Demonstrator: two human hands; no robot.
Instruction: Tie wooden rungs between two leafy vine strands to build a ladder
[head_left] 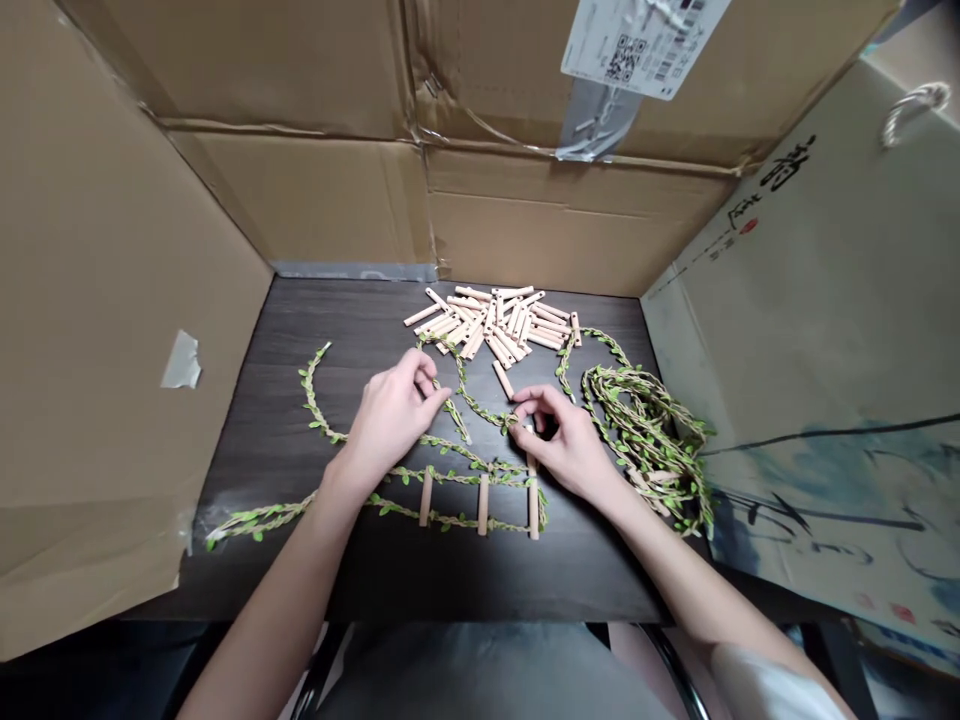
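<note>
My left hand (397,405) is closed, thumb and fingers round a leafy green cord (456,412) whose end sticks out to the right. Beside the middle of the dark table, my right hand (559,435) pinches a leafy cord (480,408) that loops up toward the left. Just above its fingertips lies a single wooden stick (503,380). Below both hands, several short wooden rungs (483,504) stand between two leafy strands, like a small ladder. A further rung (532,460) near my right hand is partly hidden by it.
A pile of drilled wooden sticks (487,320) lies at the back. Coiled leafy cord (649,430) rests at the right, over some sticks. Leafy strands (255,520) trail left. Cardboard walls (300,200) enclose the back and left; a printed panel (810,350) stands right.
</note>
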